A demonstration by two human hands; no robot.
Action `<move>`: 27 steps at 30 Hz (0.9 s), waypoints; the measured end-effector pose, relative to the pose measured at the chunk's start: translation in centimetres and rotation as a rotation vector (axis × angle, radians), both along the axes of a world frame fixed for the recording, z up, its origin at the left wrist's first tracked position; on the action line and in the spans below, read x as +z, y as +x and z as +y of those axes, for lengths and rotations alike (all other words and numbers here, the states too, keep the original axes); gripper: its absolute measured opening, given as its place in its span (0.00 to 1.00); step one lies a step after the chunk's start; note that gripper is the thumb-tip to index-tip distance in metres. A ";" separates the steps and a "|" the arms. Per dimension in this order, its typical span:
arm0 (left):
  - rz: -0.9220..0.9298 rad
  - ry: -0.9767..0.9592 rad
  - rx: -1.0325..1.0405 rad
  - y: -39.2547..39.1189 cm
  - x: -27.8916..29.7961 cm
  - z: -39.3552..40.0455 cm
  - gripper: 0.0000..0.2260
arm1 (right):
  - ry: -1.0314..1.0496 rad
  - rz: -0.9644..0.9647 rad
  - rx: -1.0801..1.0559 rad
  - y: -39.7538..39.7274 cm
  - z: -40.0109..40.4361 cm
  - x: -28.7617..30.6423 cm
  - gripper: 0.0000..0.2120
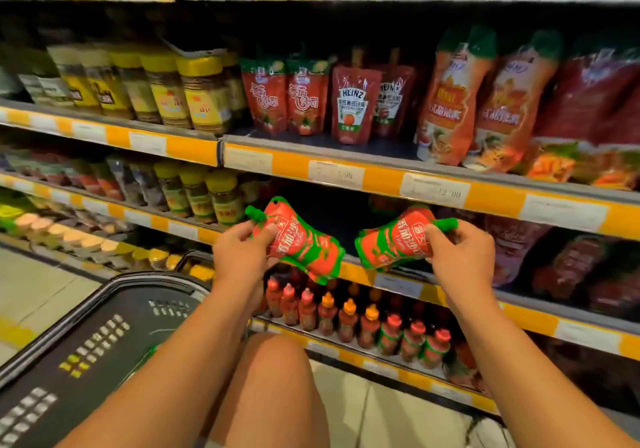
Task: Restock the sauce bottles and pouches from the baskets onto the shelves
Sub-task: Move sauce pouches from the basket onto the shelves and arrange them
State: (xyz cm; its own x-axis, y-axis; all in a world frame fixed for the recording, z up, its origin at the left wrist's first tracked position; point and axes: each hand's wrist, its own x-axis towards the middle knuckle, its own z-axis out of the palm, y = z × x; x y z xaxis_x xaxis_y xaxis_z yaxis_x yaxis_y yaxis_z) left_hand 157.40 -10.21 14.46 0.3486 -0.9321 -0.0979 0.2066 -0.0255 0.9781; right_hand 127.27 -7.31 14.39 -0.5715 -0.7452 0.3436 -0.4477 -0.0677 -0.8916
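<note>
Supermarket shelves [408, 184] fill 12 o'clock; black basket [86, 336] at 8. Left hand [239, 253] grips one red-green sauce pouch [301, 243], right hand [460, 257] grips another pouch [394, 239], both held before the middle shelf.

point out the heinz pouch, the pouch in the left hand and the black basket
heinz pouch [352, 108]: head view, white front label
pouch in the left hand [304, 243]: head view, red front panel
black basket [104, 312]: head view, near rim

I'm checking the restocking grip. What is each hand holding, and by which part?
Each holds a red sauce pouch near its spout end. The left hand grips the left pouch; the right hand grips the right pouch.
</note>
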 end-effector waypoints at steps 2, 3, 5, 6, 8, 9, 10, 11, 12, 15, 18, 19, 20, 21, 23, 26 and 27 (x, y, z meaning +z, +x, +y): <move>0.012 0.011 -0.012 -2.1 0.0 -1.1 0.09 | 0.005 0.001 -0.017 -0.9 -0.3 0.0 0.12; 0.016 0.017 -0.016 -2.9 -0.1 -1.8 0.12 | 0.009 0.002 -0.021 -1.3 -0.4 0.1 0.12; 0.028 0.022 -0.022 -4.5 -0.3 -2.9 0.09 | 0.011 0.037 -0.033 -2.0 -0.6 0.5 0.11; 0.029 0.031 -0.024 -5.2 -0.3 -3.4 0.06 | 0.008 0.064 -0.046 -2.3 -0.6 0.7 0.12; 0.025 0.043 -0.030 -6.5 -0.4 -4.5 0.04 | 0.012 0.103 -0.063 -2.6 -0.7 1.0 0.13; 0.024 0.039 -0.032 -7.1 -0.4 -5.1 0.03 | 0.021 0.120 -0.064 -2.7 -0.7 1.0 0.14; 0.018 0.038 -0.035 -7.7 -0.4 -5.6 0.03 | 0.034 0.137 -0.066 -2.7 -0.7 1.0 0.15; 0.009 0.038 -0.041 -8.2 -0.3 -6.1 0.03 | 0.053 0.152 -0.073 -2.6 -0.8 0.9 0.17; -0.011 0.029 -0.058 -8.6 -0.3 -6.5 0.02 | 0.073 0.163 -0.082 -2.6 -1.0 0.9 0.19; -0.114 -0.037 -0.115 -10.0 -0.3 -7.5 0.04 | 0.116 0.170 -0.107 -2.6 -1.6 1.0 0.22; -0.137 -0.056 -0.146 -11.1 0.0 -8.6 0.08 | 0.122 0.160 -0.114 -2.7 -2.0 1.0 0.20; -0.129 -0.059 -0.152 -11.5 0.0 -9.0 0.10 | 0.117 0.151 -0.105 -2.7 -2.1 1.0 0.18; -0.121 -0.061 -0.155 -11.7 0.1 -9.4 0.12 | 0.109 0.141 -0.093 -2.7 -2.2 0.9 0.15; -0.118 -0.064 -0.158 -12.0 0.1 -9.7 0.15 | 0.099 0.130 -0.085 -2.7 -2.3 0.8 0.13; -0.121 -0.096 -0.169 -12.5 -0.1 -10.2 0.19 | 0.090 0.099 -0.079 -2.6 -2.7 0.5 0.13; -0.104 -0.145 -0.196 -13.3 -0.6 -10.5 0.19 | 0.086 0.076 -0.059 -2.1 -3.3 0.3 0.17; -0.102 -0.150 -0.202 -13.5 -0.8 -10.5 0.18 | 0.088 0.074 -0.048 -2.0 -3.5 0.2 0.16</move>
State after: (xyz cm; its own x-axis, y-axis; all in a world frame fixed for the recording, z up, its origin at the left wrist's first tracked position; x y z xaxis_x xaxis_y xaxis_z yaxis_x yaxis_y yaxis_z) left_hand 143.87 -20.76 13.66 0.1549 -0.9853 0.0726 0.1127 0.0907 0.9895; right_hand 125.31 -10.85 14.56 -0.5826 -0.7469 0.3205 -0.5134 0.0324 -0.8576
